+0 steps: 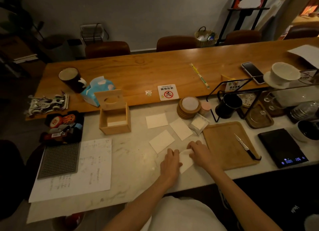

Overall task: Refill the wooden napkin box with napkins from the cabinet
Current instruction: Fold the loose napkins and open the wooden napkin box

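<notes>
The wooden napkin box (115, 126) stands on the marble counter with its lid (109, 99) tipped up and back; a napkin lies flat inside it. Three folded white napkins (156, 120) (180, 129) (161, 141) lie flat on the counter to the right of the box. A plastic napkin packet (198, 123) rests beside them. My left hand (170, 162) and my right hand (201, 152) both press on one white napkin (185, 159) lying on the counter near the front edge, fingers curled on its edges.
A wooden tray (224, 142) with a knife (244, 146) sits right of my hands, then a black scale (283, 147). Stacked coasters (189, 107), a black mug (227, 105), a paper sheet (81, 168), a ridged mat (59, 160), toy cars (63, 125) and a blue tissue pack (97, 90) surround the work spot.
</notes>
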Available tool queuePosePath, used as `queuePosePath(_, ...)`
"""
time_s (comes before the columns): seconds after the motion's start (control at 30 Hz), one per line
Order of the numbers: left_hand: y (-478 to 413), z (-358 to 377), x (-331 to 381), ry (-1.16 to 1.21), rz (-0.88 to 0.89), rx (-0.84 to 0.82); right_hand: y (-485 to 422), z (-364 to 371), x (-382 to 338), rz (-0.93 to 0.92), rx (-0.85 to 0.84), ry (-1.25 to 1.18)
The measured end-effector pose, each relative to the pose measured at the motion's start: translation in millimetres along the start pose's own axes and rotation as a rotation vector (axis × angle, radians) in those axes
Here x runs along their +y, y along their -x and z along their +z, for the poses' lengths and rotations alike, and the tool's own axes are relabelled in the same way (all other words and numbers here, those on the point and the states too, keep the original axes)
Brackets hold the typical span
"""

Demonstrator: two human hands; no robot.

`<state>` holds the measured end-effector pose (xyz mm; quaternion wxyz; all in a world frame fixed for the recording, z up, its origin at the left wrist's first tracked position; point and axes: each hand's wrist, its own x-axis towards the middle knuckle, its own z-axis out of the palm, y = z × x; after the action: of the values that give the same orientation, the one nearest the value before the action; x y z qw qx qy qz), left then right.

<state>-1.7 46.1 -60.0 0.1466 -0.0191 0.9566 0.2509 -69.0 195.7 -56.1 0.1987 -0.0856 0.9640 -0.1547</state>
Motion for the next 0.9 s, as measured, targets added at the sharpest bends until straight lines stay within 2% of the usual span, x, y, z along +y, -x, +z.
queuePosePath(0.13, 0, 1, -5, 0.064, -0.012, -0.035, 4, -3, 2, -0.027, -0.034, -0.188)
queuePosePath(0.23, 1, -3, -16, 0.183, -0.03, -0.05, 9, -9, 6, -0.013, -0.057, -0.487)
queuePosePath(0.4, 7, -29, -43, 0.505, -0.128, 0.081, 6, -18, -11, -0.048, -0.05, -0.786)
queuePosePath(0.6, -10, -68, -56, 0.755, -0.331, 0.201, -26, -10, -55, -0.023, 0.134, -0.799)
queuePosePath(0.7, -26, -83, -54, 0.762, -0.38, 0.235, -43, -19, -75, -0.111, 0.225, -0.656)
queuePosePath(0.9, -45, -79, -59, 0.555, -0.404, 0.17, -70, -11, -82, -0.192, 0.126, -0.313)
